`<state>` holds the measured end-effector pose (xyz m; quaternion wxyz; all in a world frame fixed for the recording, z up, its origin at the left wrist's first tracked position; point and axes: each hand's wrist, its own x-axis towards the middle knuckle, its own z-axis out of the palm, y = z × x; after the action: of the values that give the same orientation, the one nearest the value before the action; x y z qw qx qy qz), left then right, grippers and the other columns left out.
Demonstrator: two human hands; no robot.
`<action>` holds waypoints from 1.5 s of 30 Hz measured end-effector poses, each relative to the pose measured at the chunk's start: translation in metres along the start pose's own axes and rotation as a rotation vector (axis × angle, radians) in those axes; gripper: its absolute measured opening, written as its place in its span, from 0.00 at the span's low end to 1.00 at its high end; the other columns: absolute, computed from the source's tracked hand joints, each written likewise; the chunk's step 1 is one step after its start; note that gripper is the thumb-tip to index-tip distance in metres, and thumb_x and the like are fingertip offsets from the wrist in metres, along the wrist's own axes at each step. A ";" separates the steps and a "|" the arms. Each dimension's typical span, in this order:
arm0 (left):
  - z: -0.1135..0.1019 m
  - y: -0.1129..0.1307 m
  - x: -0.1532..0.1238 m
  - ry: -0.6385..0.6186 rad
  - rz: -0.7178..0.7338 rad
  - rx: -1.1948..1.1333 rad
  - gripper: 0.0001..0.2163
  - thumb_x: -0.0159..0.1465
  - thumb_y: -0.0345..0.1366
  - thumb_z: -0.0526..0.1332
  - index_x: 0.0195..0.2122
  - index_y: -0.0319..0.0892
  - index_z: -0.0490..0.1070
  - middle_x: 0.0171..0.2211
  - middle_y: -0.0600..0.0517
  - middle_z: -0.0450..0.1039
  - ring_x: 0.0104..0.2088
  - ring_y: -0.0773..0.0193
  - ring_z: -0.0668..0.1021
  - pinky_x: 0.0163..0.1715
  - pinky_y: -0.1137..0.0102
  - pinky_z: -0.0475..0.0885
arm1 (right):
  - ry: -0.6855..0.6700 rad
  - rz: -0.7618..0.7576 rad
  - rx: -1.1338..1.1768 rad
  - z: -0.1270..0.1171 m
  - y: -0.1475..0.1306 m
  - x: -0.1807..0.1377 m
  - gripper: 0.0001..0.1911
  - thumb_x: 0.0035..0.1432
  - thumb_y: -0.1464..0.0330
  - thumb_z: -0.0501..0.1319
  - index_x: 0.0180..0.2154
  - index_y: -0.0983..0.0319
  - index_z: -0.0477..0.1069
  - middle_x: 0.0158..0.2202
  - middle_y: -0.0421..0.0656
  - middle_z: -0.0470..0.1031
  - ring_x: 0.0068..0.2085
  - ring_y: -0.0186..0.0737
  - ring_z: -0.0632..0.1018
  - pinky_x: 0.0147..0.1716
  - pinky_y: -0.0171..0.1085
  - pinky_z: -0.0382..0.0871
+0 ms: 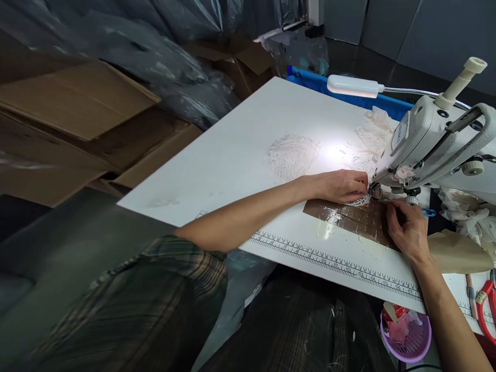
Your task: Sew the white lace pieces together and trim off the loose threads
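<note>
At the needle of a white sewing machine point(411, 129), my left hand point(343, 186) is closed with its fingertips on a small piece of white lace point(361, 200). My right hand point(408, 230) rests just right of the needle, thumb and forefinger pinched together near the presser foot; what lies between them is too small to make out. Below both hands a shiny brown sheet point(349, 219) covers part of the white table, with loose thread bits on it.
Lace pieces point(294, 155) lie left of the machine, with a lace heap point(374, 132) behind. A lamp point(354, 86) lights the table point(217, 160). Red-handled scissors point(483, 310) are at right, a purple basket point(406, 354) below. Cardboard boxes point(70, 98) stand at left.
</note>
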<state>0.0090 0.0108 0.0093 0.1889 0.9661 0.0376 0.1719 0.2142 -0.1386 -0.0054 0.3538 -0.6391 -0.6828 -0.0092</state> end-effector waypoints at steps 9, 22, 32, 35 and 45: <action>0.002 0.002 -0.003 0.057 0.009 0.047 0.09 0.70 0.35 0.56 0.42 0.40 0.76 0.42 0.45 0.78 0.41 0.64 0.79 0.42 0.67 0.75 | -0.260 -0.156 -0.223 0.005 -0.012 0.010 0.20 0.67 0.63 0.51 0.51 0.54 0.79 0.41 0.50 0.74 0.42 0.49 0.74 0.36 0.45 0.65; 0.002 0.011 -0.004 0.006 0.066 0.250 0.11 0.70 0.34 0.54 0.38 0.43 0.77 0.43 0.47 0.80 0.37 0.62 0.77 0.40 0.63 0.69 | -0.206 -0.058 -0.021 0.007 -0.006 0.004 0.19 0.66 0.65 0.52 0.51 0.56 0.77 0.46 0.50 0.76 0.45 0.49 0.76 0.44 0.49 0.70; 0.002 0.012 -0.002 -0.029 0.062 0.283 0.12 0.70 0.34 0.54 0.38 0.43 0.78 0.44 0.46 0.79 0.38 0.61 0.76 0.41 0.64 0.67 | -0.038 -0.001 0.059 0.005 -0.005 0.000 0.17 0.65 0.67 0.52 0.48 0.60 0.77 0.41 0.49 0.77 0.42 0.46 0.77 0.43 0.46 0.72; 0.003 0.011 -0.001 -0.031 0.085 0.327 0.12 0.69 0.33 0.53 0.37 0.42 0.78 0.43 0.45 0.79 0.37 0.61 0.76 0.40 0.64 0.66 | -0.112 -0.150 -0.035 0.008 -0.006 0.002 0.19 0.66 0.66 0.51 0.50 0.58 0.78 0.40 0.50 0.76 0.41 0.47 0.75 0.42 0.47 0.71; 0.006 0.015 -0.002 -0.010 0.079 0.373 0.12 0.68 0.34 0.54 0.32 0.43 0.75 0.40 0.48 0.79 0.35 0.61 0.75 0.40 0.63 0.64 | -0.230 -0.240 -0.295 0.005 -0.012 0.002 0.20 0.65 0.67 0.53 0.54 0.53 0.77 0.42 0.50 0.72 0.41 0.48 0.71 0.38 0.45 0.67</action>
<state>0.0089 -0.0049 0.0091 -0.0003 0.9859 0.0299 0.1647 0.2017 -0.1363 -0.0032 0.1726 -0.5948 -0.7813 -0.0779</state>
